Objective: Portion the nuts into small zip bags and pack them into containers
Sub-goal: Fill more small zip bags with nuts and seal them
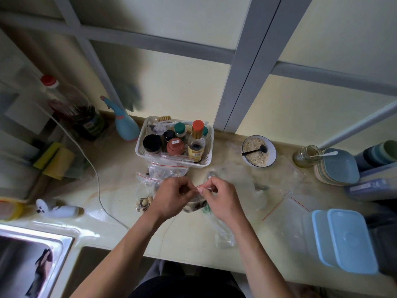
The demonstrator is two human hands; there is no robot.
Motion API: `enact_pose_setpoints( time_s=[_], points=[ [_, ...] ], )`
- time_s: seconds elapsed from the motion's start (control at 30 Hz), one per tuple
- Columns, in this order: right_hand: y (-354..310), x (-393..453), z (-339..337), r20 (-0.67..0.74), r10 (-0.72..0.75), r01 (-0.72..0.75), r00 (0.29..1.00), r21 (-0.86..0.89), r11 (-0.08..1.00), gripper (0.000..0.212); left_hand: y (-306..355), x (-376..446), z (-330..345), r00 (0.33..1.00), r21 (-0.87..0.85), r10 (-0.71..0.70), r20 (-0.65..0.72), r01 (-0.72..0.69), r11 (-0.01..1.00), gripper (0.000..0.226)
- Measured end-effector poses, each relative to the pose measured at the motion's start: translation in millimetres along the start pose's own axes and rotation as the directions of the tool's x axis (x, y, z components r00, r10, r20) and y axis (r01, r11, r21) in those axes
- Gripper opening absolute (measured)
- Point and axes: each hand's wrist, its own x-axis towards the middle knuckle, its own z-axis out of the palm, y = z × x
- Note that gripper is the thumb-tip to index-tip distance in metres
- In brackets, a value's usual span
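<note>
Zip bag (196,203): held above the tabletop (120,175) near its front edge, midway along; nuts visible in the lower part.
Left hand (171,195): grip closed, fingers pinching the bag's top strip at its left end.
Right hand (221,195): grip closed, thumb and fingers pinching the same strip at its right end; the two hands nearly touch.
Filled bags (150,186): two, red-striped, lying just behind and left of the left hand, nuts inside.
Empty bags (285,190): flat on the tabletop, right of the hands.
Containers (345,239): blue-lidded, at the front right corner.
Bowl (258,151): toward the back edge, right of centre, black spoon inside.
Basket (175,145): white, at the back edge, holding bottles and jars.
Sink (32,259): front left corner.
</note>
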Motion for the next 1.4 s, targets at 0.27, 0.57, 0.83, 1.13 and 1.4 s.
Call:
enact_pose_setpoints(
  time_s=[0.27, 0.57, 0.83, 1.13, 1.4],
  points=[
    [5.3, 2.1, -5.9, 0.125, 0.056, -0.093, 0.991, 0.319, 0.943, 0.004, -1.3, -1.6, -6.5, 0.994, -0.236, -0.056, 0.090, 0.076, 0.969, 0.018],
    [3.9, -6.9, -7.1, 0.170, 0.059, -0.135, 0.984, 0.482, 0.866, 0.010, 5.7, -5.0, -8.0, 0.983, -0.009, -0.022, 0.183, 0.024, 1.000, 0.021],
    [0.3, -6.6, 2.8, 0.045, 0.103, -0.110, 0.994, 0.227, 0.968, 0.013, -1.2, -3.7, 4.5, 0.997, 0.111, 0.068, 0.031, -0.071, 0.991, 0.020],
    [-1.8, -13.3, 9.4, -0.028, 0.065, -0.060, 0.998, 0.143, 0.988, 0.014, -8.9, -3.8, 4.8, 0.998, 0.086, 0.045, 0.047, -0.049, 0.995, 0.023],
    [0.6, -15.5, -7.6, 0.052, 0.119, -0.129, 0.992, 0.456, 0.881, 0.008, -14.1, -17.0, -14.2, 0.999, 0.016, -0.005, 0.050, 0.004, 1.000, 0.019]
  ],
)
